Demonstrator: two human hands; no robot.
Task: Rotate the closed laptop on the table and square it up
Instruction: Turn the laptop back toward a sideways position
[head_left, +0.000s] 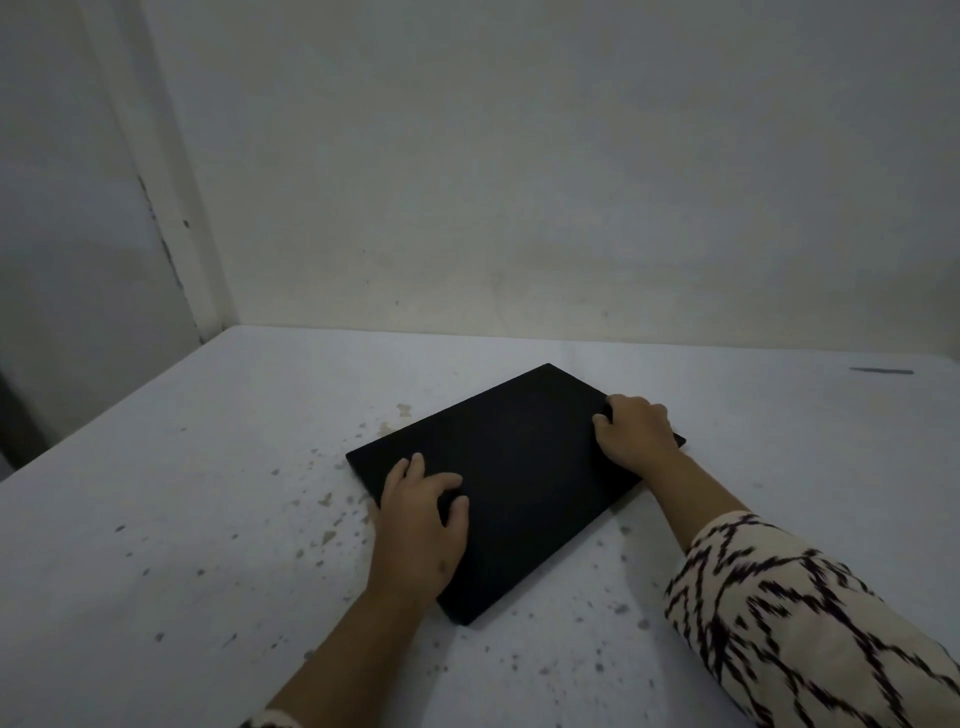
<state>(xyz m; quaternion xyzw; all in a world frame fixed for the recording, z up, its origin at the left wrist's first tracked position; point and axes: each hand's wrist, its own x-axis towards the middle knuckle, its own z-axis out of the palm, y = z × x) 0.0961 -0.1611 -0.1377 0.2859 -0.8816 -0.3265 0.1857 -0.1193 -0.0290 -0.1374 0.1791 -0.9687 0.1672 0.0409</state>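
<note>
A closed black laptop is seen lying flat on a white table, set at an angle so that one corner is pointed toward the wall and another toward the camera. It is placed a little right of the table's middle, well apart from the back edge.

The left hand is laid over the laptop's near-left edge, with the palm on the lid and the fingers spread apart and bent; the thumb is tucked at the side edge, touching the table there. The right hand is set on the far-right part of the lid, near the right corner, with its fingers curled over the far-right edge and pressed down on the surface. The laptop is thus held between both hands, neither of them closed around it fully; it is not lifted off the table.

A patterned cream and black sleeve is worn on the right forearm, and it is blurred. The tabletop is marked with scattered grey-brown specks, mostly to the left of and in front of the laptop. A thin dark object is seen lying near the table's far right edge; what it is cannot be told
</note>
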